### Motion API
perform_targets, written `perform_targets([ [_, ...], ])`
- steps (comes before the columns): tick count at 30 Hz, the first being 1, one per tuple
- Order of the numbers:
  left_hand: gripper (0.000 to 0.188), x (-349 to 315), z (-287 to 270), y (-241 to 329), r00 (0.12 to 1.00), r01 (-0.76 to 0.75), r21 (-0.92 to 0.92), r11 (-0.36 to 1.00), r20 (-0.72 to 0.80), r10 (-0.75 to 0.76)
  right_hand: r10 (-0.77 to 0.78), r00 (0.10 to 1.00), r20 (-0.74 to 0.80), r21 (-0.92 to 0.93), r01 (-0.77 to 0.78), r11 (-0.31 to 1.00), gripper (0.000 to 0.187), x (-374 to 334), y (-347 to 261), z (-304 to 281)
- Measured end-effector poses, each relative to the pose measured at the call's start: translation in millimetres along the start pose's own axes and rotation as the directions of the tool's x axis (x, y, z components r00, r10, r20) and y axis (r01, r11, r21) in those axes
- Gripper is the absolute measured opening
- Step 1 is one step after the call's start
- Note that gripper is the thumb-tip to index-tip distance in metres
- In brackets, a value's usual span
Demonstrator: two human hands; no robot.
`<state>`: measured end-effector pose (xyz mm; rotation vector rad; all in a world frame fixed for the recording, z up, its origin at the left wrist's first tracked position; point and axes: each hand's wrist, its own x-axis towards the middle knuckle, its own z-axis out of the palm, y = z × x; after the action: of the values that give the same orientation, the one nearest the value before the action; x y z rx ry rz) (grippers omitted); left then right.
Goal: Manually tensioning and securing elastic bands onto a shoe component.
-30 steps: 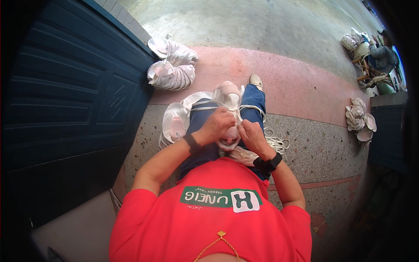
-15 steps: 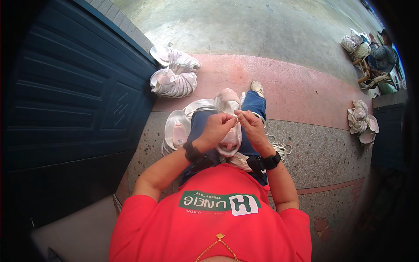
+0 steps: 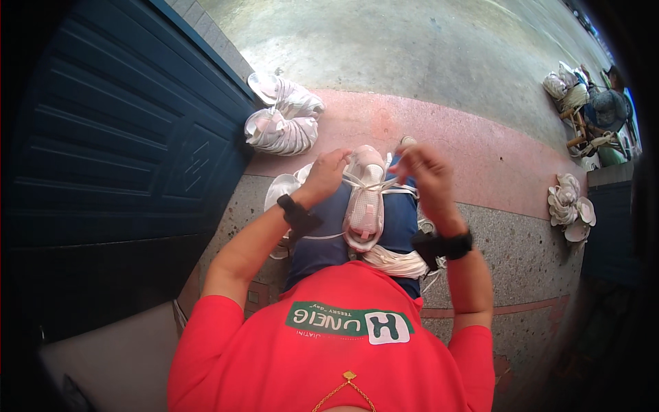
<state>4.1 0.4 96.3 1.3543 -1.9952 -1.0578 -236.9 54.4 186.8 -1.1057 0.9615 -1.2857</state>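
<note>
A pale pink and white shoe upper [image 3: 364, 216] lies on my lap between my thighs. White laces [image 3: 371, 186] cross over its middle, with loose strands reaching out to both sides. Beside its left edge, my left hand [image 3: 327, 176] is closed with its fingertips pressed together on a lace. My right hand [image 3: 427, 177] is raised to the right of the upper, over my right thigh. Its fingers are bent and smeared by motion, so whether a lace is in them does not show. A bundle of white laces [image 3: 397, 261] rests on my lap below the upper.
More white uppers [image 3: 280, 193] lie by my left leg. Bundled uppers stand in a stack [image 3: 285, 130] by the dark blue door [image 3: 123, 158]. Another pile [image 3: 570, 206] lies at the right. A person in a hat [image 3: 607, 110] sits far right beside more bundles.
My hands were together over the upper, pinching at the lace; now they are apart, the left moved left and the right moved right and up. The laces now cross the upper.
</note>
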Motion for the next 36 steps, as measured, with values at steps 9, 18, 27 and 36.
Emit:
perform_targets([
  [9, 0.045, 35, 33, -10, 0.947, -0.098, 0.023, 0.995, 0.31, 0.086, -0.615, 0.788, -0.026, -0.476, 0.531, 0.701, 0.023, -12, -253, -84],
  [18, 0.048, 58, 89, -6, 0.73, -0.44, 0.334, 0.833, 0.674, 0.115, -0.613, 0.79, 0.015, -0.629, 0.484, 0.608, 0.023, -19, -276, -104],
  [27, 0.044, 96, 108, -5, 0.607, -0.138, 0.203, 0.969, 0.791, -0.08, -0.584, 0.806, 0.096, -0.69, 0.477, 0.545, 0.024, -4, -287, -106],
  [36, 0.034, 70, 72, -46, 0.877, -0.041, -0.082, 0.996, 0.475, 0.075, -0.487, 0.849, 0.206, -0.713, 0.471, 0.52, 0.024, -1, -309, -77],
])
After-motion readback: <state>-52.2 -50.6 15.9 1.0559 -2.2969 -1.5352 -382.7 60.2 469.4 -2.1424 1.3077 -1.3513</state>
